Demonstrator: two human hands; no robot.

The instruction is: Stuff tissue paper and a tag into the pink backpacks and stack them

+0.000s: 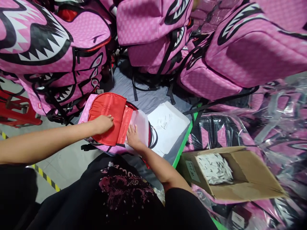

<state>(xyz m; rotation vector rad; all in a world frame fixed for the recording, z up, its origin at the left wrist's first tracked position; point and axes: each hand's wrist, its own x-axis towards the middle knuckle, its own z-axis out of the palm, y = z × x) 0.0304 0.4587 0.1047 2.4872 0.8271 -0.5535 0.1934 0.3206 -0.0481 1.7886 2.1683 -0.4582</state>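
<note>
A pink backpack (86, 109) lies opened out in front of me, its red lining (105, 103) facing up. My left hand (103, 124) rests on that lining with its fingers curled in against the red fabric. Across the red pocket edge and a whitish translucent sheet (142, 123), my right hand (133, 136) lies with fingers spread, holding nothing. A black looped cord or strap (155, 135) sticks out at the bag's right side. White paper sheets (169, 126) lie just right of the bag, with dark marks on them.
Stacked pink shark-mouth backpacks stand at the left (88, 32), back (141, 22) and right (254, 48). The grey table (124, 78) has a green edge (183, 147). Beyond it, an open cardboard box (251, 174) holds small white pieces, among plastic-wrapped bags (285, 127).
</note>
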